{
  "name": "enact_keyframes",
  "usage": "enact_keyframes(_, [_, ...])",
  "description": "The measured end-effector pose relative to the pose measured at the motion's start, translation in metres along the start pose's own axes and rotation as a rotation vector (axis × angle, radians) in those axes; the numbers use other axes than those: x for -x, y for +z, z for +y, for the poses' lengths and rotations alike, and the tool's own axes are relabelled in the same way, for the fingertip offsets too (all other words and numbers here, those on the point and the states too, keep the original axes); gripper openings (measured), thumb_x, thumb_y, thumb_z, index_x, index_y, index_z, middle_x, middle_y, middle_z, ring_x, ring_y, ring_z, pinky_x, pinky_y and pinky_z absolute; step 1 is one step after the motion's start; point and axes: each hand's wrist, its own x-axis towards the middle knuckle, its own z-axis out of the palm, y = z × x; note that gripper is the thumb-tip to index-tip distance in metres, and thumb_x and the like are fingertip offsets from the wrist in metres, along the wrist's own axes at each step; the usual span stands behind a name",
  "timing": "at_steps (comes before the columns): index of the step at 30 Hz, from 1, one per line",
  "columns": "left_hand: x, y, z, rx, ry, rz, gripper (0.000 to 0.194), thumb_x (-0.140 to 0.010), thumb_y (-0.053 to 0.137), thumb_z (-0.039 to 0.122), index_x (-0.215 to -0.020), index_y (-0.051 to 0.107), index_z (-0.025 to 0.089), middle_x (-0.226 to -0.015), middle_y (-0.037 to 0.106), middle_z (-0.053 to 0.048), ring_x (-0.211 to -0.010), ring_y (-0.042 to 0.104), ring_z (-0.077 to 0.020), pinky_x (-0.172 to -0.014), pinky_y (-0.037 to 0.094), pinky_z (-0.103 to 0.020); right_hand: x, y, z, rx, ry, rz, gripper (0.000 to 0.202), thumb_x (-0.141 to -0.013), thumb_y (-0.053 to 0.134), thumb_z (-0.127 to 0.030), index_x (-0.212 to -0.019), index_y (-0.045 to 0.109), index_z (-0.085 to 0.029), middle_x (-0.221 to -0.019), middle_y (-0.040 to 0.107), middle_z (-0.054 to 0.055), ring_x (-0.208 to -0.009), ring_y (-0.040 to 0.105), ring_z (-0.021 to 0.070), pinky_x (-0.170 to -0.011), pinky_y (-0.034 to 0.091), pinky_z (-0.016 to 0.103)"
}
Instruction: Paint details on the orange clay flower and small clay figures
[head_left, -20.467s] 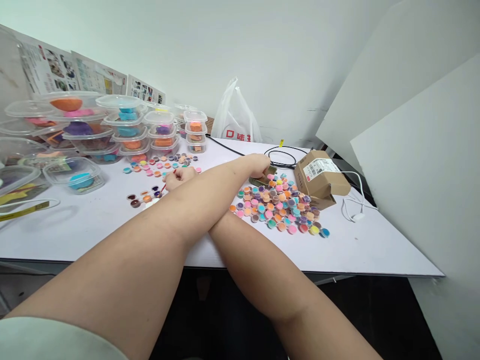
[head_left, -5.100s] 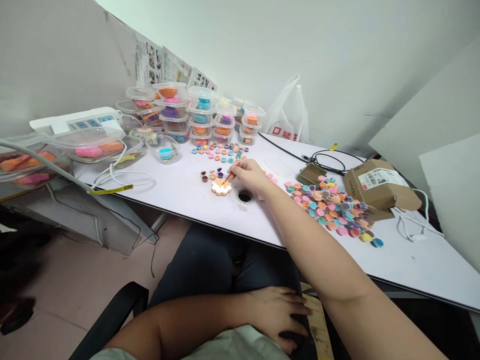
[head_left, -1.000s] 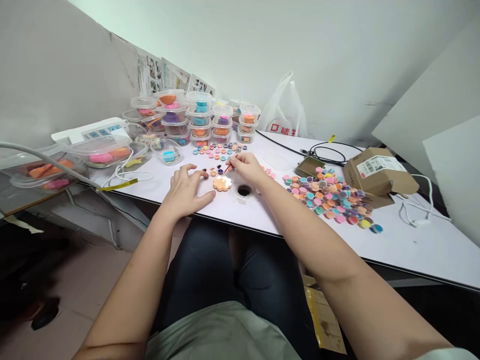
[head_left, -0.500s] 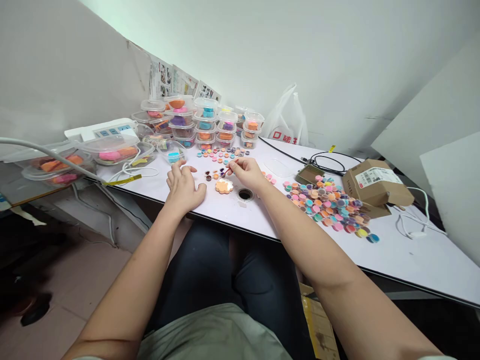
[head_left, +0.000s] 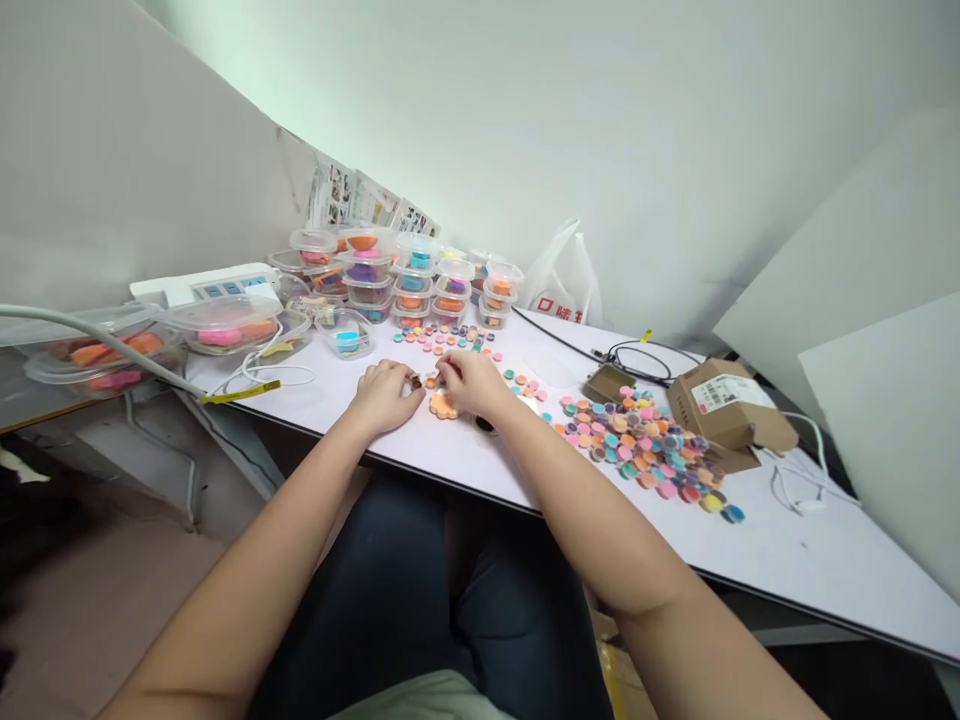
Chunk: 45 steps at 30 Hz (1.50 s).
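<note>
My left hand (head_left: 388,398) rests on the white table, its fingertips closed on a small dark brown piece (head_left: 415,382). My right hand (head_left: 471,382) is just to the right, fingers pinched together; what they hold is hidden. Between and slightly below the hands lies an orange scalloped, flower-shaped piece (head_left: 442,405), partly covered by my right hand. A small orange piece (head_left: 430,382) sits between the fingertips of both hands. Behind them many small coloured discs (head_left: 442,340) are spread out.
Stacked clear tubs (head_left: 412,285) stand at the back. A large heap of coloured discs (head_left: 645,440), a cardboard box (head_left: 724,405), a black cable (head_left: 559,343) and a white bag (head_left: 566,275) are to the right. A power strip (head_left: 202,285) lies at the left.
My left hand's spread fingers have closed on a dark piece, and the hand has moved right. My right hand has come closer to it, over part of the orange shape. The view has shifted.
</note>
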Motion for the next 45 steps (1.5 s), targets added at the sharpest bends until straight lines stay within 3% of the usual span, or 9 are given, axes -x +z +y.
enact_keyframes(3, [0.003,0.002,-0.001,0.015,0.015,0.03,0.035,-0.087,0.055,0.047,-0.106,0.07,0.021,-0.12,0.066,-0.015,-0.12,0.059,-0.0361,-0.102,0.047,-0.049,0.0,0.0,0.002,-0.047,0.001,-0.032,0.022,-0.094,0.048,-0.018,-0.079,0.065,-0.021,-0.084,0.076,0.003,-0.075,0.065,0.018,-0.071,0.044,0.03])
enact_keyframes(11, [0.01,-0.001,0.003,0.02,-0.002,0.032,0.038,-0.089,0.055,0.047,-0.113,0.068,0.02,-0.125,0.063,-0.016,-0.122,0.056,-0.037,-0.104,0.045,-0.05,0.001,0.003,0.008,-0.229,0.062,0.063,0.019,-0.098,0.051,-0.029,-0.087,0.064,-0.021,-0.085,0.078,0.004,-0.076,0.071,0.0177,-0.076,0.049,0.03])
enact_keyframes(17, [0.011,-0.002,0.005,0.022,0.01,0.03,0.037,-0.089,0.056,0.045,-0.115,0.067,0.021,-0.126,0.062,-0.015,-0.122,0.056,-0.037,-0.104,0.044,-0.049,0.001,0.006,0.009,-0.192,0.038,-0.009,0.018,-0.095,0.051,-0.024,-0.087,0.067,-0.021,-0.086,0.079,0.004,-0.081,0.071,0.0182,-0.08,0.05,0.031])
enact_keyframes(22, [0.01,0.0,0.005,0.02,0.011,0.029,0.035,-0.089,0.057,0.044,-0.115,0.067,0.023,-0.126,0.062,-0.014,-0.121,0.056,-0.036,-0.104,0.045,-0.048,0.002,0.001,0.005,-0.058,0.002,-0.063,0.02,-0.094,0.05,-0.023,-0.084,0.067,-0.02,-0.085,0.078,0.004,-0.076,0.067,0.0178,-0.073,0.046,0.03])
enact_keyframes(29, [0.01,-0.001,0.005,0.006,0.008,0.025,0.036,-0.089,0.057,0.045,-0.115,0.067,0.022,-0.127,0.061,-0.015,-0.122,0.055,-0.0369,-0.104,0.044,-0.049,0.001,0.003,0.009,-0.191,0.055,-0.051,0.019,-0.093,0.05,-0.021,-0.082,0.065,-0.02,-0.083,0.078,0.003,-0.072,0.067,0.0158,-0.071,0.047,0.029])
enact_keyframes(34, [0.011,-0.002,0.006,0.009,0.001,0.033,0.04,-0.088,0.058,0.048,-0.117,0.068,0.023,-0.129,0.061,-0.014,-0.122,0.055,-0.037,-0.106,0.043,-0.05,0.0,-0.007,0.011,-0.366,0.14,0.041,0.017,-0.095,0.053,-0.026,-0.083,0.063,-0.018,-0.078,0.076,0.002,-0.073,0.069,0.0149,-0.071,0.049,0.027])
enact_keyframes(37, [0.011,-0.002,0.006,0.004,0.002,0.024,0.039,-0.088,0.059,0.048,-0.116,0.068,0.023,-0.128,0.062,-0.014,-0.122,0.056,-0.0372,-0.106,0.043,-0.05,0.002,-0.01,0.012,-0.452,0.184,-0.011,0.019,-0.094,0.054,-0.024,-0.079,0.063,-0.018,-0.075,0.075,0.002,-0.074,0.069,0.0148,-0.073,0.049,0.026])
enact_keyframes(40, [0.01,-0.002,0.005,-0.002,0.003,0.014,0.039,-0.087,0.058,0.048,-0.115,0.069,0.023,-0.128,0.062,-0.014,-0.123,0.055,-0.0372,-0.105,0.044,-0.05,0.003,-0.009,0.014,-0.374,0.223,-0.076,0.023,-0.094,0.053,-0.024,-0.076,0.065,-0.018,-0.073,0.074,0.003,-0.067,0.065,0.0145,-0.068,0.046,0.027])
enact_keyframes(45, [0.011,-0.002,0.006,-0.01,0.014,0.026,0.041,-0.088,0.057,0.049,-0.117,0.068,0.022,-0.128,0.062,-0.014,-0.125,0.055,-0.0365,-0.107,0.043,-0.05,0.002,-0.007,0.018,-0.241,0.268,-0.033,0.023,-0.093,0.054,-0.025,-0.075,0.065,-0.018,-0.073,0.075,0.003,-0.061,0.058,0.0135,-0.061,0.041,0.027])
